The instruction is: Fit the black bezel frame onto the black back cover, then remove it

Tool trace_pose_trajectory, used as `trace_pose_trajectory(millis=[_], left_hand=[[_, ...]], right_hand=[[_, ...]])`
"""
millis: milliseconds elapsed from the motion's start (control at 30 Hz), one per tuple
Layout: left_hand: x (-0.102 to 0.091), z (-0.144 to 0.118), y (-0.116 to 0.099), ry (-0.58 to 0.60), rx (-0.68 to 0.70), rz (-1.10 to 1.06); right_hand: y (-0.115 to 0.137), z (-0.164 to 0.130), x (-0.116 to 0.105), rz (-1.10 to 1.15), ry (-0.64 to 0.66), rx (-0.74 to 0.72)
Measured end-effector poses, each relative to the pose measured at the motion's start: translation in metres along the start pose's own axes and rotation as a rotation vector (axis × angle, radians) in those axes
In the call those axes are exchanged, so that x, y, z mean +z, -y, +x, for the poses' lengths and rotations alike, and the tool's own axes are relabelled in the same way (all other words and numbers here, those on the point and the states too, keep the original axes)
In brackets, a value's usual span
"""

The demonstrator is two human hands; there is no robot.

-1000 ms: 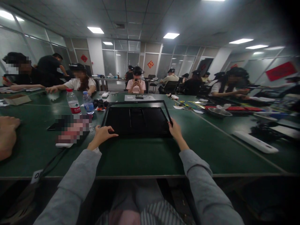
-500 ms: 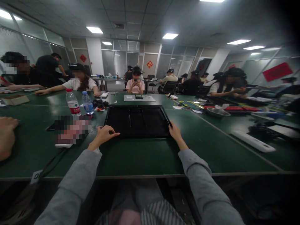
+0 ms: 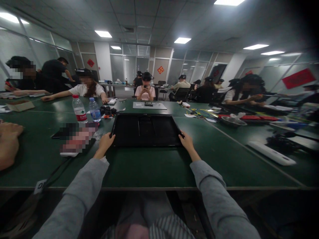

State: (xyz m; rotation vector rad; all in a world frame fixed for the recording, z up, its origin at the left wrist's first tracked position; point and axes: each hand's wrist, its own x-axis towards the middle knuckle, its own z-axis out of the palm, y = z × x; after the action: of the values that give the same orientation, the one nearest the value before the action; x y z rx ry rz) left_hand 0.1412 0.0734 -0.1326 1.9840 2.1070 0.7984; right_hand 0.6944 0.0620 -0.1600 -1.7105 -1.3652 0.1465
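In front of me on the green table (image 3: 149, 169) is a shallow black rectangular shell (image 3: 127, 129), like a monitor's back cover, with a raised rim and thin ridges inside. My left hand (image 3: 106, 143) is closed round its left edge, near the front corner. At the opposite edge my right hand (image 3: 187, 141) is also closed, with the thumb on the rim and the other fingers partly hidden. Whether the shell rests flat or is slightly lifted, I cannot tell.
Left of the shell stand a red-capped bottle (image 3: 79, 109) and a blue-capped bottle (image 3: 94, 109), with phones and a cable nearer me. Another person's hand (image 3: 8, 142) lies at the far left. A white bar (image 3: 271, 152) and a bowl (image 3: 233, 120) are at right. People sit around.
My left hand has moved from the shell's front left corner, where its fingers were outstretched, to grip the left edge. My right hand keeps its hold. The view has shifted slightly.
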Motion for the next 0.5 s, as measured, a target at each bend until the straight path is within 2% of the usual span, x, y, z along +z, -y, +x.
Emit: trace_pose_trajectory(millis=[233,500], left_hand=[[-0.0014,-0.0023,-0.002,0.038,0.009,0.108],[0.0043,0.0032,0.0008,-0.035,-0.042,-0.01]], right_hand=[[-0.0058,0.0036,-0.0012,-0.015,0.024,-0.002],[0.0017,-0.0005,-0.0019,-0.035,-0.011,0.01]])
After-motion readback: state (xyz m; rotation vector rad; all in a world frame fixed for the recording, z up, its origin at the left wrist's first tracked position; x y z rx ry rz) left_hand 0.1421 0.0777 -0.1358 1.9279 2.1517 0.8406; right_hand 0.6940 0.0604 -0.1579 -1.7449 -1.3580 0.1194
